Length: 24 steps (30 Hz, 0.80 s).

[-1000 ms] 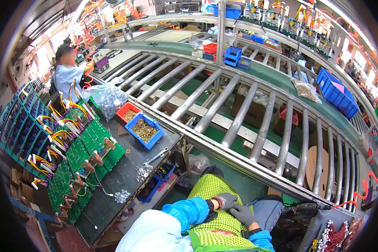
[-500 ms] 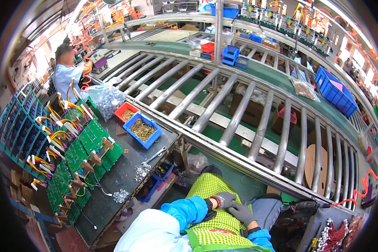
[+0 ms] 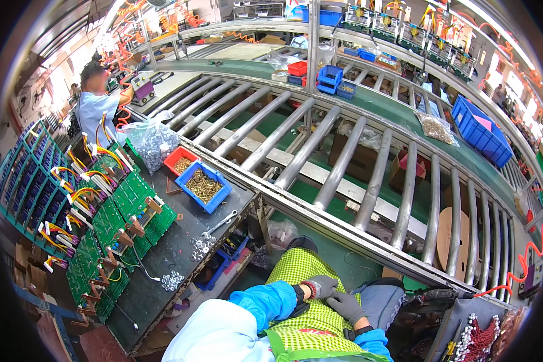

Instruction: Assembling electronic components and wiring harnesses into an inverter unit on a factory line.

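Note:
Both of my hands wear dark grey gloves and rest together on my lap, over a green-and-yellow checked apron (image 3: 304, 274). My left hand (image 3: 320, 285) lies with curled fingers against my right hand (image 3: 346, 304); neither holds anything that I can see. Blue sleeves cover both forearms. To my left stands a dark workbench (image 3: 163, 259) with rows of green circuit boards (image 3: 130, 208) carrying coloured wires. A wrench (image 3: 220, 223) and small clear parts (image 3: 200, 244) lie on the bench near me.
A blue bin (image 3: 204, 187) and a red bin (image 3: 181, 161) of brass screws stand on the bench beside a clear bag (image 3: 151, 142). A metal roller conveyor (image 3: 344, 163) runs ahead. A person in a light blue shirt (image 3: 96, 108) works at far left. Blue crates (image 3: 479, 130) sit beyond.
The view has shifted slightly. My gloved hands stay together on my lap, hardly moved.

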Tool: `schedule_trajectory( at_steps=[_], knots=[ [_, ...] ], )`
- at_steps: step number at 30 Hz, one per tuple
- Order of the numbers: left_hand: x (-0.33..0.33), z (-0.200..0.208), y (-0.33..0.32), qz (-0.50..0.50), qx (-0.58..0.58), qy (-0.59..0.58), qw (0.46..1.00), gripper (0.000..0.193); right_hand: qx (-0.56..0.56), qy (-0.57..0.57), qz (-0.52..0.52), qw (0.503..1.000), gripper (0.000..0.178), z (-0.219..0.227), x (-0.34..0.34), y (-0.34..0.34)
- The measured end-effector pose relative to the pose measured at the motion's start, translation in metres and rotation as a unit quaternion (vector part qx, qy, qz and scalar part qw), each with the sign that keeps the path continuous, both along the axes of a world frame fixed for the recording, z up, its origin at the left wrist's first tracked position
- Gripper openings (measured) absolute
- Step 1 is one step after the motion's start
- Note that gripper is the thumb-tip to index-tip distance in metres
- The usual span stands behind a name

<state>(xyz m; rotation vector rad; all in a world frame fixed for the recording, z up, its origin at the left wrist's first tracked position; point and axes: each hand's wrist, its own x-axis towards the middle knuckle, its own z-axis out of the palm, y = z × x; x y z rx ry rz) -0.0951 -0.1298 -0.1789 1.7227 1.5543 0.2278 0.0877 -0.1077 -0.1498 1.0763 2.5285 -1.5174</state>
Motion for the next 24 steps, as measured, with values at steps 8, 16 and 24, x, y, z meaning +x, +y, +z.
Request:
schedule_trajectory(
  at_steps=[8, 16, 24],
  knots=[
    [0.0004, 0.0008, 0.0004, 0.002, -0.003, 0.001, 1.0, 0.033, -0.01, 0.01, -0.004, 1.0, 0.033, 0.0022, 0.0001, -0.0013],
    [-0.0007, 0.0064, -0.0009, 0.005, -0.003, -0.007, 1.0, 0.034, -0.014, -0.018, -0.007, 1.0, 0.036, -0.0018, 0.0, -0.0005],
    [-0.0009, 0.0079, -0.0013, 0.0, 0.0, 0.0, 1.0, 0.034, -0.013, -0.012, -0.003, 1.0, 0.037, -0.0028, 0.0002, -0.0008]
  ],
)
